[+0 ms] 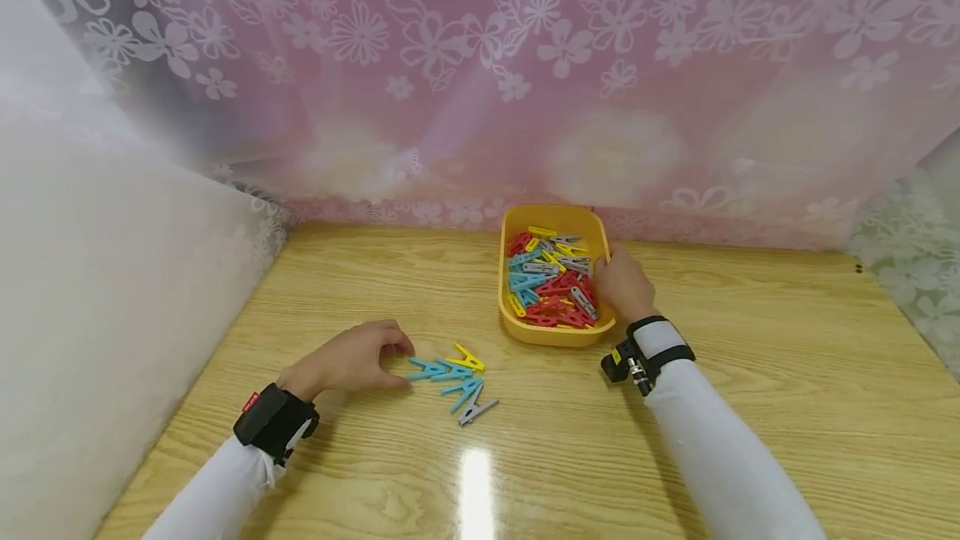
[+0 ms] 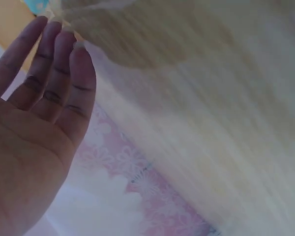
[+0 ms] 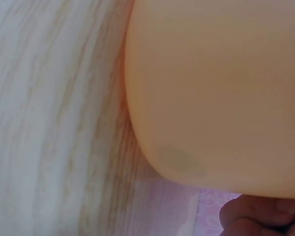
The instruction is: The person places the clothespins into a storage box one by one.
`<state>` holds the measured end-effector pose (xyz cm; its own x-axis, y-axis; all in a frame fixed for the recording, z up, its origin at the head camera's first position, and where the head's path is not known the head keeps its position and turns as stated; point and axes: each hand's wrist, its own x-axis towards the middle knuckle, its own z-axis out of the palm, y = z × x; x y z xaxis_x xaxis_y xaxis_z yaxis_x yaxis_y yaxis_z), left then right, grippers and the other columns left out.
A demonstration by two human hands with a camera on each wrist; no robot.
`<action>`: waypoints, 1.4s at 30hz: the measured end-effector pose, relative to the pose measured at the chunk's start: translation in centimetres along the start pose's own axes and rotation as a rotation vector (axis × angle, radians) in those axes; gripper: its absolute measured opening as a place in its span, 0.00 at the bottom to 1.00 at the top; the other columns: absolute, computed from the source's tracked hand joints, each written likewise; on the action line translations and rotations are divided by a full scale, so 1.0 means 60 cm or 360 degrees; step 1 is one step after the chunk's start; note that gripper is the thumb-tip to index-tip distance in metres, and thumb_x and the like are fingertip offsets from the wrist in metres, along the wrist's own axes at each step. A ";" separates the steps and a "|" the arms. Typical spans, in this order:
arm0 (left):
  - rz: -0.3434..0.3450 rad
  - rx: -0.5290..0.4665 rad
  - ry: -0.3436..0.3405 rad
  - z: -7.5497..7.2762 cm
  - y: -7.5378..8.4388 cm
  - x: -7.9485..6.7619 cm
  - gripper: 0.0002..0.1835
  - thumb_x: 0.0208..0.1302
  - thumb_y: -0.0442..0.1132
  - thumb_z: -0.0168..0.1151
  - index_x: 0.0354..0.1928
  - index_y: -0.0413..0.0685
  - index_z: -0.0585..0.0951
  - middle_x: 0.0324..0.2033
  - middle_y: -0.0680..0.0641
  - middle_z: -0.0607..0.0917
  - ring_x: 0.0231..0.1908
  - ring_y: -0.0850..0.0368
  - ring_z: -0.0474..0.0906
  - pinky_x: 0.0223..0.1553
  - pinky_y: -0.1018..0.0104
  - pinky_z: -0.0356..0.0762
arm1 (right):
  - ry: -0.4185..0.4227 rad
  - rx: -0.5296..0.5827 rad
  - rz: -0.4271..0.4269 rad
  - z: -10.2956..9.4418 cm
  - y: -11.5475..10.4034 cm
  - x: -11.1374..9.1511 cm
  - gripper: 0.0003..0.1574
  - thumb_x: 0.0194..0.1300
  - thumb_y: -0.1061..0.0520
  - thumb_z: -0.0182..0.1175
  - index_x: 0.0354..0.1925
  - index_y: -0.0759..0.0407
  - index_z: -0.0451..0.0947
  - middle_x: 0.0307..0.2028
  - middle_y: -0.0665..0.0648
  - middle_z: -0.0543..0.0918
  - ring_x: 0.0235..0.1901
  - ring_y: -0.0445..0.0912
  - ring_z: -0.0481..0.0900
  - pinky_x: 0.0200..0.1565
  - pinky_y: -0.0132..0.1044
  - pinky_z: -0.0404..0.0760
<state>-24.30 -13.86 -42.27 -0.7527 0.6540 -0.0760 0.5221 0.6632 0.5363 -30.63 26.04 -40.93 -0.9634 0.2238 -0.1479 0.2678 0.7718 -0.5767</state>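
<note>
My right hand point(image 1: 626, 283) grips the right rim of a yellow plastic basin point(image 1: 558, 337), which holds many red, blue, yellow and grey clothespins. In the right wrist view the basin's smooth wall point(image 3: 216, 98) fills much of the picture, with curled fingers point(image 3: 255, 214) at its edge. On the table, my left hand point(image 1: 352, 361) lies beside a small group of loose clothespins, thumb and fingers apart. The group has several blue clothespins point(image 1: 452, 375), a yellow clothespin point(image 1: 474, 364) and a grey clothespin point(image 1: 470, 416). The left wrist view shows the palm point(image 2: 29, 152) with nothing in it.
The wooden table point(image 1: 750, 407) spreads under both arms. A pink flowered curtain point(image 1: 465, 132) hangs along its back edge, and a white sheet point(image 1: 97, 273) bounds the left side. The basin stands near the curtain.
</note>
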 end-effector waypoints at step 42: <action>0.0174 -0.0122 0.0313 -0.024 0.089 0.211 0.24 0.59 0.50 0.67 0.54 0.47 0.79 0.53 0.47 0.75 0.53 0.48 0.71 0.52 0.56 0.69 | 0.0025 -0.0001 0.0039 0.003 0.004 0.002 0.27 0.76 0.50 0.40 0.65 0.64 0.60 0.46 0.65 0.76 0.39 0.54 0.78 0.32 0.44 0.79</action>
<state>-31.62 -2.55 -39.16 -0.7609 0.6320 0.1472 0.5784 0.5577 0.5953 -30.68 26.13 -41.23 -0.9561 0.2521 -0.1494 0.2915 0.7665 -0.5723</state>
